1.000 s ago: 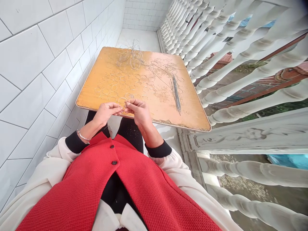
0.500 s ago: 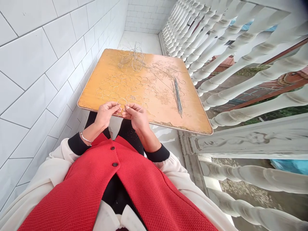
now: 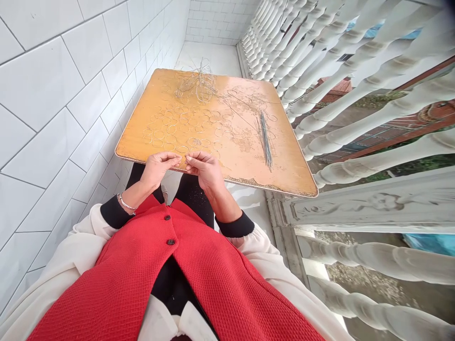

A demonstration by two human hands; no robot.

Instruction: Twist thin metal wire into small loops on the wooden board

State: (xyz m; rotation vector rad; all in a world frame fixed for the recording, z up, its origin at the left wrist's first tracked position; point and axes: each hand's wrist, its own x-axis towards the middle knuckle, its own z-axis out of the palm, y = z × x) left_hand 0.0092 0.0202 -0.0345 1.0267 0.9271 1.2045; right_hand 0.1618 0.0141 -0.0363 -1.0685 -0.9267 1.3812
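My left hand (image 3: 159, 166) is closed in a pinch above the table's near edge. Facing it across a small gap, my right hand (image 3: 205, 169) pinches in the same way. Both sets of fingertips seem to hold a thin piece of wire, mostly hidden by the fingers and too fine to make out clearly. Just beyond my hands, many thin wire rings (image 3: 170, 129) lie flat on the yellow-orange table (image 3: 133, 142). A bundle of straight cut wires (image 3: 265, 142) rests on the right part of the tabletop.
A loose tangle of wire (image 3: 202, 85) stands up at the table's far side, with long strands trailing right. White tiled wall (image 3: 46, 99) runs along the left. A white balustrade (image 3: 341, 123) borders the right side. My legs are under the near edge.
My right hand has shifted slightly right, so the gap between my fingertips is a little wider. The ring shape seen at my fingers earlier is less distinct. The view has moved slightly.
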